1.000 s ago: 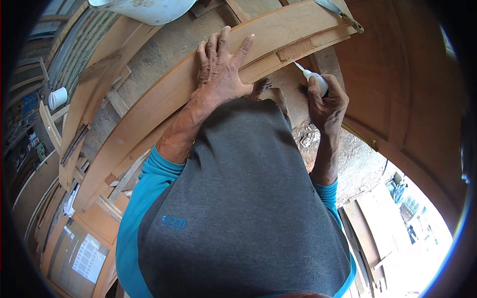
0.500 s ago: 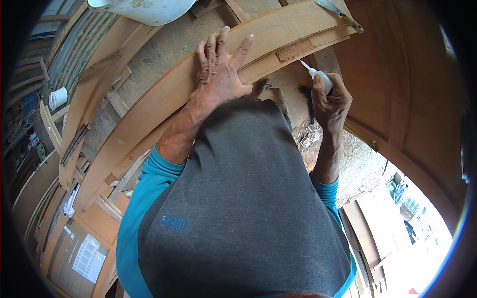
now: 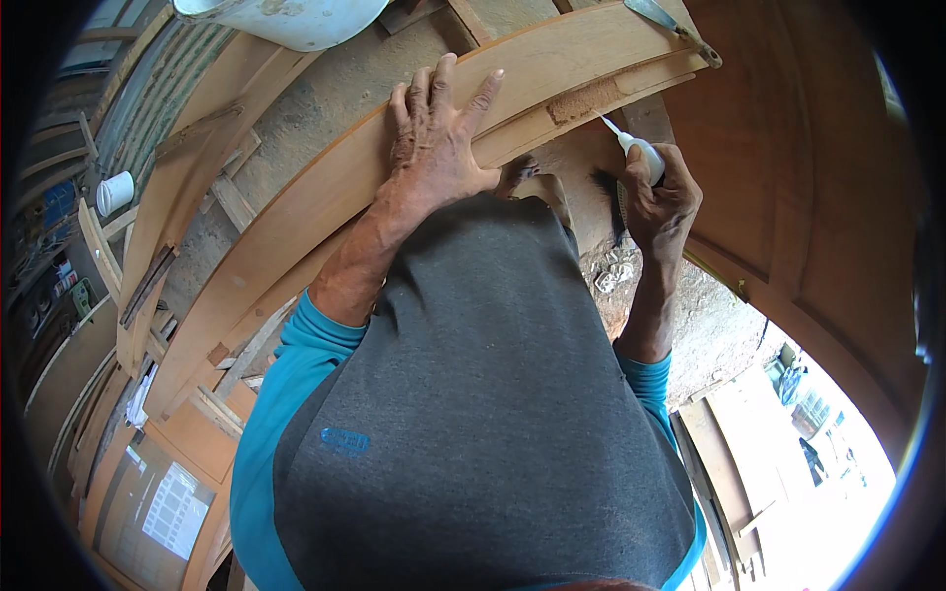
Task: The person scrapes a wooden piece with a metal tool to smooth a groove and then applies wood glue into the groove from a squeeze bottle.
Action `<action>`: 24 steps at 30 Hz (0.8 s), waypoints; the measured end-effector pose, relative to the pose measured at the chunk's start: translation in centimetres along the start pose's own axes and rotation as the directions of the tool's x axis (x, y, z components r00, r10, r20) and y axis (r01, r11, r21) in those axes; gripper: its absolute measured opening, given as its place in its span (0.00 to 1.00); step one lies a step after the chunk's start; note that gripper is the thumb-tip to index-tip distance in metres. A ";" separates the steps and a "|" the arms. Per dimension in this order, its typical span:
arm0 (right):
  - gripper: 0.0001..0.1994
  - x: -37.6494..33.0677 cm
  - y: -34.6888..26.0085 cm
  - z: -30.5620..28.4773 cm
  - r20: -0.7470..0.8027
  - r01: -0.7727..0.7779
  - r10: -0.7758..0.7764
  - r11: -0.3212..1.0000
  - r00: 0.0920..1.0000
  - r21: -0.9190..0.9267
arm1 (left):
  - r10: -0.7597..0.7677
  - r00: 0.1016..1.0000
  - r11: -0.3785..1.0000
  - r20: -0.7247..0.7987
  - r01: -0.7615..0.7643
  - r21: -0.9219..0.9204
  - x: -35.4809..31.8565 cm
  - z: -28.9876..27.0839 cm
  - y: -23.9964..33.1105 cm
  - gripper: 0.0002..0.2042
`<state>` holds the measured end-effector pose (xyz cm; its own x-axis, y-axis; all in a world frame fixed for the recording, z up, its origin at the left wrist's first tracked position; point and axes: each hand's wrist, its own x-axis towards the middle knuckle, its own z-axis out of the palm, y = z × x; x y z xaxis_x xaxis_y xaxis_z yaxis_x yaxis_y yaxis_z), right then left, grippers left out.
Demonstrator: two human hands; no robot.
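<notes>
A long wooden board [image 3: 296, 202] stretches across in front of me, bent by the lens, from the lower left to the upper right. Flat on it, fingers spread, rests my left hand [image 3: 439, 133]. My right hand [image 3: 662, 202] is wrapped round a small white squeeze bottle [image 3: 642, 161] with a long thin nozzle. Its tip points up and left, close to the board's near edge, beside a rough brown recess [image 3: 586, 101] in the wood. Whether the tip touches the wood I cannot tell. A putty knife [image 3: 680, 32] lies across the board's far right end.
A white bucket [image 3: 296, 22] stands beyond the board at the top. Large brown wooden panels [image 3: 788, 167] rise on the right. Other boards [image 3: 182, 197] and a small white pot [image 3: 115, 194] are at the left. A sheet of printed paper [image 3: 177, 512] lies at the lower left.
My right hand has shifted slightly to the right with the squeeze bottle, taking the nozzle tip a little along the board's edge. My left hand has stayed put.
</notes>
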<state>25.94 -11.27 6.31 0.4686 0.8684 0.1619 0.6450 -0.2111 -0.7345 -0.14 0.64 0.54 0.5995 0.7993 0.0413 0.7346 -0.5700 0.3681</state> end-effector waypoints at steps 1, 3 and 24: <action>0.10 -0.1 -0.1 -0.1 0.012 0.002 -0.002 1.000 1.000 0.004 | 0.000 1.000 1.000 0.000 0.000 -0.003 0.0 0.0 0.0 0.63; 0.10 -0.3 -0.6 -0.2 0.033 0.008 -0.008 1.000 0.999 0.012 | 0.003 1.000 1.000 -0.004 -0.003 0.003 0.0 0.1 -0.1 0.63; 0.10 -0.3 -1.8 0.0 0.063 0.042 -0.042 0.999 0.997 0.005 | 0.003 1.000 1.000 -0.008 -0.003 -0.012 -0.1 0.1 -0.1 0.63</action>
<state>24.66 -11.21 7.56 0.4018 0.9033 0.1506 0.6608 -0.1721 -0.7305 -0.20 0.61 0.48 0.5994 0.7989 0.0497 0.7287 -0.5703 0.3791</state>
